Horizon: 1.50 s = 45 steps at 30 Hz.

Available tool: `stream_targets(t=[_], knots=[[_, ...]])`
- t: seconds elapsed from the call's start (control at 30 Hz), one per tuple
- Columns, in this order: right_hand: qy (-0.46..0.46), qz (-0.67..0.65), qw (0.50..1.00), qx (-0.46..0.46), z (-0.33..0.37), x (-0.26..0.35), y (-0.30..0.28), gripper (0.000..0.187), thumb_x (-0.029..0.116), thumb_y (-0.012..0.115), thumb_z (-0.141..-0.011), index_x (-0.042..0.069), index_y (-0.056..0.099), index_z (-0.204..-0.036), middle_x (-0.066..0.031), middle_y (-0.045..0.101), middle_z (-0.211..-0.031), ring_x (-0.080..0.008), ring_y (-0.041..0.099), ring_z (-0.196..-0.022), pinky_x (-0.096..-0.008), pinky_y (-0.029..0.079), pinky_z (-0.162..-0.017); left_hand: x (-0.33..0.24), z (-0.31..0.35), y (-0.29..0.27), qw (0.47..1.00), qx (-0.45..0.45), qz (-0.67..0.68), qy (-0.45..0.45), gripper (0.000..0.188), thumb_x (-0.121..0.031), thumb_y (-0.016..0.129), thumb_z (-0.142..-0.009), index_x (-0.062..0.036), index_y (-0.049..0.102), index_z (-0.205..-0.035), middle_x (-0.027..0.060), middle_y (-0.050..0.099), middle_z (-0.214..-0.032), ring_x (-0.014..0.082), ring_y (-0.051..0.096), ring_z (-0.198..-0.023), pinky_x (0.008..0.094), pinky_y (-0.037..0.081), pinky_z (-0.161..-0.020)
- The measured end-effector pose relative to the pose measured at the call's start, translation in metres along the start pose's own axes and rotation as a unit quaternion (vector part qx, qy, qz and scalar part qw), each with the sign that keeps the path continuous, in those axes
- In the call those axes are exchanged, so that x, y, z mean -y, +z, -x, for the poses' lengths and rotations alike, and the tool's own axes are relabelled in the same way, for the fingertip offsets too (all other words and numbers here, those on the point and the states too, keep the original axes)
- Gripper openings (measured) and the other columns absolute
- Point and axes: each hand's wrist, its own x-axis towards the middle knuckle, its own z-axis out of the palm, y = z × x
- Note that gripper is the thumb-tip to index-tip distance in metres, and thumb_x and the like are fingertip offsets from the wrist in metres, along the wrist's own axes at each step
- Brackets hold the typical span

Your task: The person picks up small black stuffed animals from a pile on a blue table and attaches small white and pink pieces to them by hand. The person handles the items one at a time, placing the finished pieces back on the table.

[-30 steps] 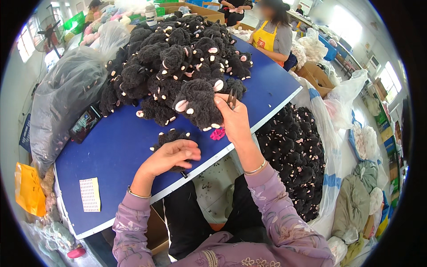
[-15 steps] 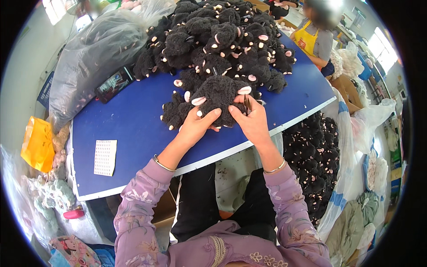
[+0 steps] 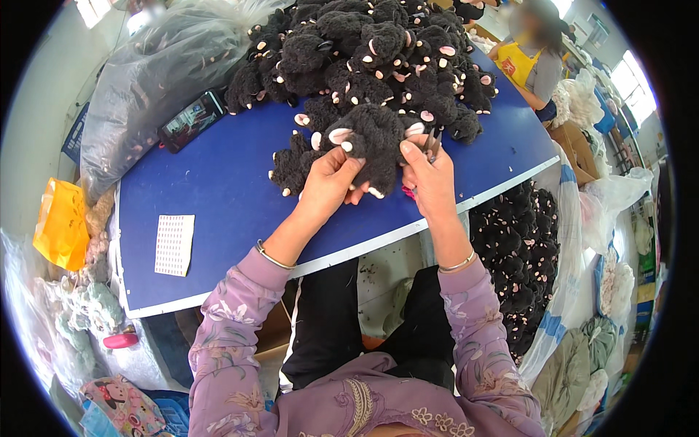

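A fuzzy black plush toy (image 3: 376, 142) with pale pink ears and light tips is held up over the near edge of the blue table. My left hand (image 3: 326, 183) is closed on its left side, thumb on the front near one ear. With thumb and fingers my right hand (image 3: 431, 180) pinches the toy's right side by the other ear. Dark pointed blades, seemingly thread snips (image 3: 433, 143), stick up from that same hand, and a bit of bright pink shows under its palm. Another black plush toy (image 3: 293, 166) lies just left of the held one.
A big heap of black plush toys (image 3: 357, 44) covers the table's far side. Left are a grey plastic bag (image 3: 149, 87), a phone (image 3: 193, 122), a printed sheet (image 3: 174, 245) and a yellow bag (image 3: 62, 226). More toys fill a bag (image 3: 513, 269) at right. A person (image 3: 528, 65) stands far right.
The plush toy has been turned and tilted, one ear now facing me. My right hand has moved right and slightly up, to the toy's side. The view has shifted a little.
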Motion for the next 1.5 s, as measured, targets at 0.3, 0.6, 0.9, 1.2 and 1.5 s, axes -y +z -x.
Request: stream_targets(t=[0.3,0.6,0.9,1.2,1.5], knots=[[-0.127,0.106,0.983,-0.081,0.002,0.005,0.001,0.019,0.014,0.067,-0.087,0.001,0.057,-0.096,0.0015,0.055,-0.081,-0.0026,0.047,-0.070,-0.0188,0.041,-0.061,0.009,-0.001,0.004,0.965,-0.116,-0.091,0.218,0.022,-0.008,0.055,-0.093,-0.0015,0.047,-0.113,0.0024,0.052,-0.099,0.0062,0.052,-0.080,0.0189,0.041,-0.058],[-0.018,0.067,0.997,0.034,0.006,0.000,0.000,0.017,0.015,0.065,-0.088,0.002,0.059,-0.099,0.0043,0.053,-0.073,-0.0008,0.044,-0.058,-0.0170,0.036,-0.050,0.002,0.001,0.002,0.997,-0.046,-0.012,0.054,0.022,-0.018,0.061,-0.092,-0.0038,0.055,-0.108,0.0000,0.055,-0.074,0.0054,0.048,-0.059,0.0207,0.039,-0.050],[-0.082,0.194,0.975,0.065,-0.009,0.029,-0.022,0.033,0.016,0.065,-0.087,-0.005,0.058,-0.111,-0.0083,0.062,-0.108,-0.0094,0.057,-0.092,-0.0246,0.046,-0.084,0.001,0.004,0.004,0.999,-0.025,-0.035,0.027,0.019,-0.014,0.065,-0.089,-0.0039,0.061,-0.104,-0.0032,0.057,-0.072,0.0018,0.048,-0.059,0.0189,0.038,-0.049],[-0.012,0.241,0.960,0.139,-0.019,0.021,-0.045,0.025,0.012,0.061,-0.087,-0.006,0.061,-0.105,-0.0039,0.065,-0.089,-0.0104,0.057,-0.080,-0.0273,0.048,-0.075,-0.012,0.003,0.002,1.000,0.018,-0.020,-0.013,0.016,-0.019,0.056,-0.095,-0.0036,0.060,-0.095,0.0014,0.055,-0.063,0.0039,0.040,-0.046,0.0195,0.031,-0.042],[-0.287,-0.072,0.938,0.181,-0.041,0.075,-0.158,0.054,0.038,0.055,-0.089,-0.004,0.053,-0.122,-0.0085,0.059,-0.104,-0.0097,0.039,-0.049,-0.0240,0.034,-0.044,-0.037,-0.012,-0.045,0.953,-0.195,-0.093,0.212,0.019,-0.016,0.053,-0.096,-0.0002,0.063,-0.097,-0.0027,0.055,-0.064,-0.0005,0.041,-0.051,0.0162,0.030,-0.047]])
